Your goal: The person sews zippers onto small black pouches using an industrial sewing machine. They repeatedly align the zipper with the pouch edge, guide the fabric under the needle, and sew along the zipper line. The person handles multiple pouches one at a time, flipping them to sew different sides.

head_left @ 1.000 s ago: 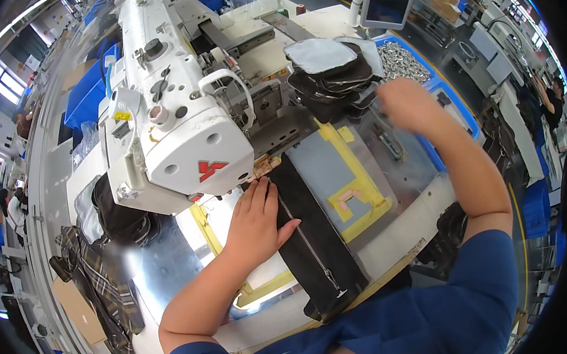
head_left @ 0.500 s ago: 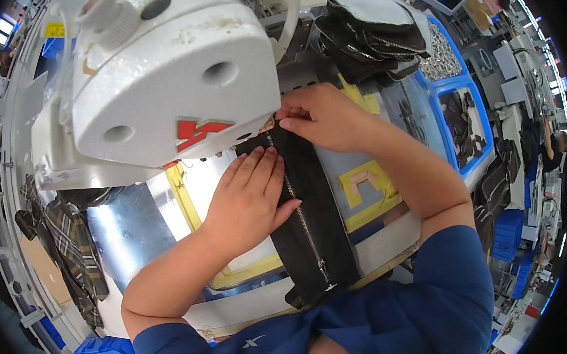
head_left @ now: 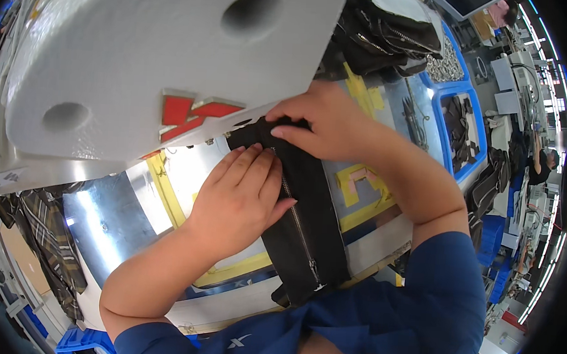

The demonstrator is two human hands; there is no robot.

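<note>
A long black fabric panel (head_left: 324, 209) with a metal zipper (head_left: 301, 229) down its length lies on the machine bed, running from under the machine head toward my body. The zipper's slider sits at the near end. My left hand (head_left: 239, 197) rests flat on the panel's left side, fingers together and thumb out across the zipper. At the panel's far end, my right hand (head_left: 323, 124) pinches the fabric between thumb and curled fingers. The white sewing machine head (head_left: 154, 49) looms at upper left, hiding the needle area.
Black zippered pieces (head_left: 385, 36) are stacked at the far right. Beyond them, a blue tray (head_left: 439, 89) holds metal parts and dark scraps. Scissors (head_left: 414, 117) lie on the table, beside yellow tape (head_left: 367, 216). Plaid fabric (head_left: 52, 246) hangs at left.
The machine head now looks larger and covers more of the view. At the panel's far end, black fabric now covers the zipper end and the tan bit seen there before. Both hands stay on the panel.
</note>
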